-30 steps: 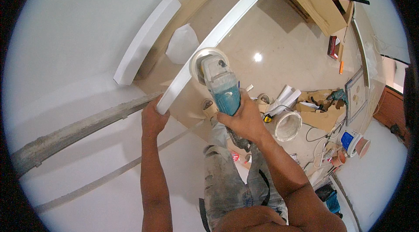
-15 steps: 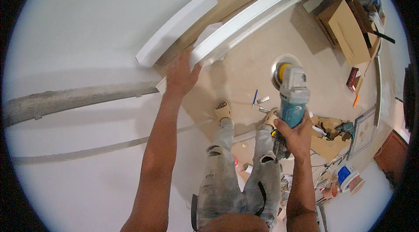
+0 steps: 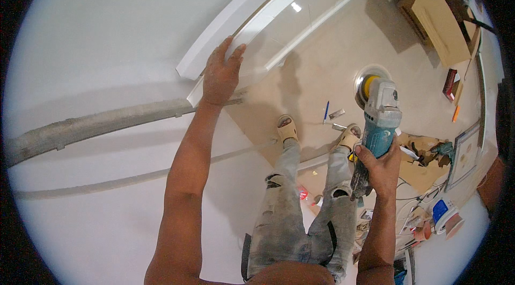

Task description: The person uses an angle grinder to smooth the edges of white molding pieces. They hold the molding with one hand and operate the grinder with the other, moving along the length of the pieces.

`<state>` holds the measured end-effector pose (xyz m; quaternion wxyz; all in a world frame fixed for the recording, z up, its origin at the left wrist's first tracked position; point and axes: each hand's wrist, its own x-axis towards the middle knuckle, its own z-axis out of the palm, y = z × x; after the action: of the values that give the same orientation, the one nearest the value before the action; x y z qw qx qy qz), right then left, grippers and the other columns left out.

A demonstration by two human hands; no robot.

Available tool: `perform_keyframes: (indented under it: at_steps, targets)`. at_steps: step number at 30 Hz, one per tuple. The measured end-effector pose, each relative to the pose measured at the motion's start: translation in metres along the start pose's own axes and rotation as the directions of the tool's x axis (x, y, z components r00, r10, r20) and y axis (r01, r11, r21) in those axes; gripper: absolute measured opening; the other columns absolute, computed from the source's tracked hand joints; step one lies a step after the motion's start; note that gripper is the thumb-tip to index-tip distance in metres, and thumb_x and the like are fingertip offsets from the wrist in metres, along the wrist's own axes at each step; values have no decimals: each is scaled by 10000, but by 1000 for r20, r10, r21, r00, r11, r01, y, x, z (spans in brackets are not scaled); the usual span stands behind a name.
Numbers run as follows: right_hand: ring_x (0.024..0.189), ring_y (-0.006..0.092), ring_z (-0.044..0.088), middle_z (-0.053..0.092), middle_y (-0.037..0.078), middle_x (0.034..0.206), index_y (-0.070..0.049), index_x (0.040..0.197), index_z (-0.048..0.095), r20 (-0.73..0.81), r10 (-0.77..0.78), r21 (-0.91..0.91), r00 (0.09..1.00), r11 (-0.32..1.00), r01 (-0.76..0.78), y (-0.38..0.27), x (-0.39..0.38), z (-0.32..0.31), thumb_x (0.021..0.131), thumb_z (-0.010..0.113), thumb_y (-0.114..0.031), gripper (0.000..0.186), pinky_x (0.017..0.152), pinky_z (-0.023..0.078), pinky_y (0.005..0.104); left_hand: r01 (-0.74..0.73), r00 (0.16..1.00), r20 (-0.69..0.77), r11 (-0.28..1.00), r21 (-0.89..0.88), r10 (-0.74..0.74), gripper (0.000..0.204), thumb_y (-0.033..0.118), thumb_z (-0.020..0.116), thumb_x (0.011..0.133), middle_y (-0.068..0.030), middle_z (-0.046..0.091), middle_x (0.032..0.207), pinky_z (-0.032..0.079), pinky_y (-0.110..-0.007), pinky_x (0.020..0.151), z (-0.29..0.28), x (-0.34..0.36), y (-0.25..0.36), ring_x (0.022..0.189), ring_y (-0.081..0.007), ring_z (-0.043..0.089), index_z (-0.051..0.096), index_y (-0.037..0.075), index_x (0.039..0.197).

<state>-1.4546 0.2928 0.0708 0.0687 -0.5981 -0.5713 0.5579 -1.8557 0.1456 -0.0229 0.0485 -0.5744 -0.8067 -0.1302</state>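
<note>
With fingers extended, my left hand (image 3: 221, 75) rests against a long white trim strip (image 3: 271, 3), which runs diagonally along the wall at upper left. A shorter white piece (image 3: 220, 30) sits just beyond it, farther left. My right hand (image 3: 380, 167) grips a teal-and-grey angle grinder (image 3: 383, 102) at right of centre, away from the strip. Its round disc (image 3: 360, 87) with a yellow part is partly hidden behind the tool's head.
My sandalled feet stand on a beige floor among small metal pieces (image 3: 336, 114) and a blue pen (image 3: 325, 111). An open cardboard box (image 3: 434, 22) lies at upper right. A teal drill (image 3: 445, 151), cables and buckets (image 3: 445, 215) crowd the lower right. A grey groove (image 3: 96, 126) crosses the left wall.
The grinder has moved from the trim rightward in my right hand. My left hand has let go of the strip's end and now lies higher along it, fingers extended.
</note>
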Motion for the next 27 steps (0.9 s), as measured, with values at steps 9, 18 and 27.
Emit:
perform_keyframes:
  at_steps: [9,18,27]
  targets:
    - [1050,299,678,692,211,1162,56,1290,563,-45,15,-58,999,998,-18,21,7,-2,725,903,-258,730,953,533,417,102,994,39,992,-73,-99,301,58,722,951,-186,586,1463,559,-494,1023,5,-10,-10,1266,-404,631,650,96,1241]
    - [1025,277,688,699,184,1150,44,1303,557,-24,81,45,996,996,-80,29,12,-8,733,897,-184,702,933,549,404,251,959,-38,900,-356,-282,251,129,745,948,-211,674,1280,529,-458,993,14,-9,-12,1165,-395,664,657,29,1161]
    - [1035,221,652,673,135,1169,28,1319,567,-13,14,15,1000,1000,-14,45,8,-16,710,905,-229,743,935,536,380,664,738,392,485,-569,-550,218,77,757,841,-47,618,1024,485,-333,940,10,6,-39,1029,-176,594,623,39,1009]
